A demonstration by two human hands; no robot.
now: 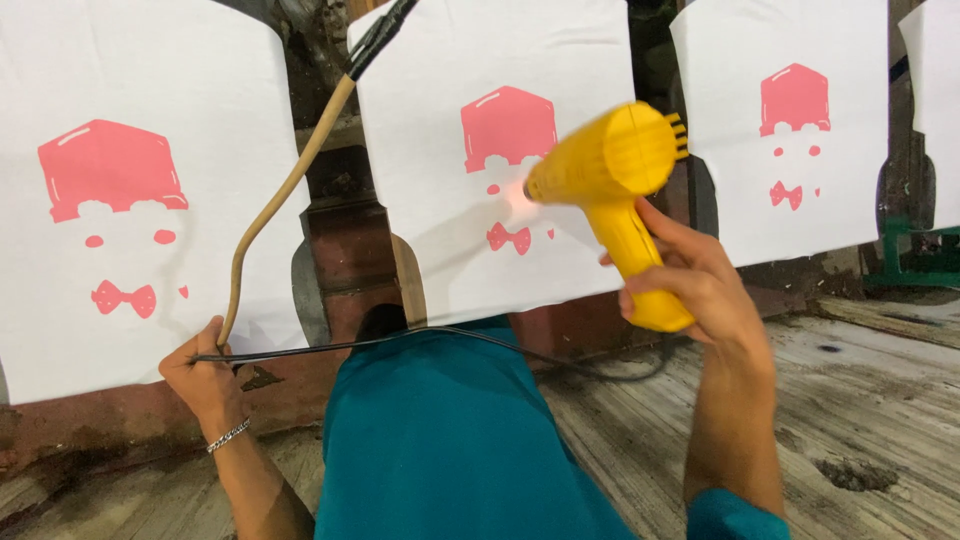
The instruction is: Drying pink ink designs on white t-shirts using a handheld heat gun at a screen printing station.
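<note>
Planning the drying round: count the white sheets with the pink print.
3 printed: left sheet, middle sheet at the yellow heat gun, right sheet. A fourth white edge is cut off; its print is hidden.

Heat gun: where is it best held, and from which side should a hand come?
By the handle, as the right hand does now. The yellow heat gun has a straight handle angled down to the right, away from the glowing nozzle by the middle white sheet. Come from below and behind, wrapping the handle, clear of the nozzle and rear vents.
</note>
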